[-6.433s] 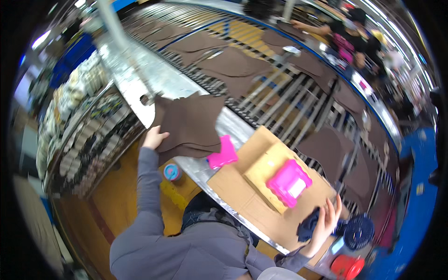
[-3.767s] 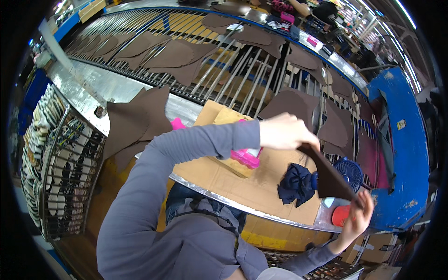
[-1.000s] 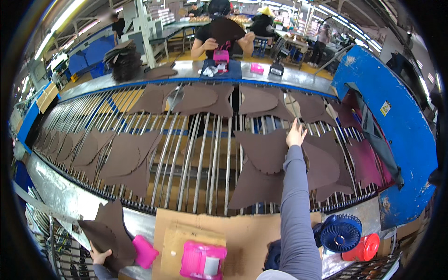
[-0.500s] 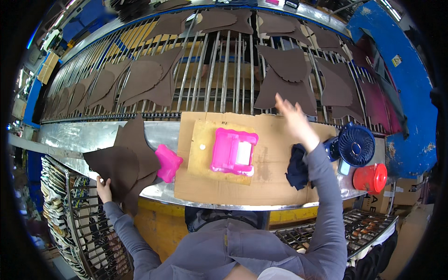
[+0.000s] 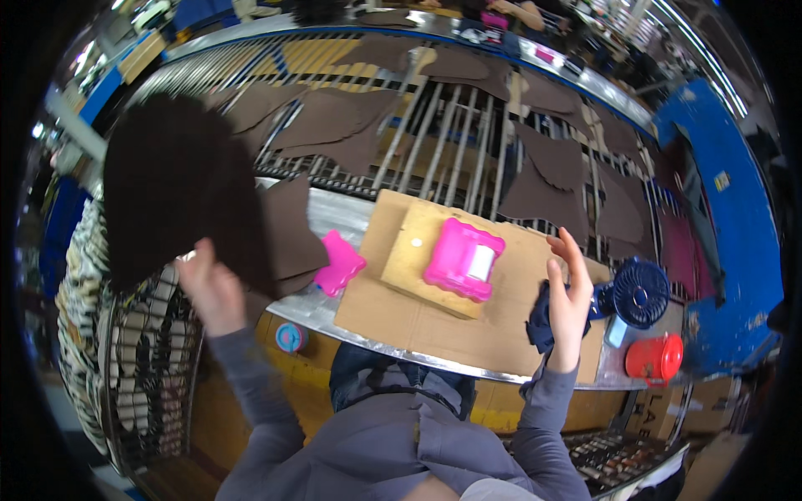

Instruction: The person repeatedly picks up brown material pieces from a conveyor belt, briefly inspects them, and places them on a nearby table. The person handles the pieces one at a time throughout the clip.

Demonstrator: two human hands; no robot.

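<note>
Material (image 5: 180,179), dark brown, grasped in left hand (image 5: 213,288), right hand (image 5: 570,305) unclenched near navy cloth (image 5: 539,324)

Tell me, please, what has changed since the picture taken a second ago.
The left hand has lifted dark brown material off the table; the right hand, empty, has drawn back from the conveyor. The pink box stays on its yellow board, the blue fan by the red container.

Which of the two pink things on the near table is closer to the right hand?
The white-patched pink box on the yellowish block; the other pink shape, showing no patch, lies farther left, beside brown pieces.
</note>
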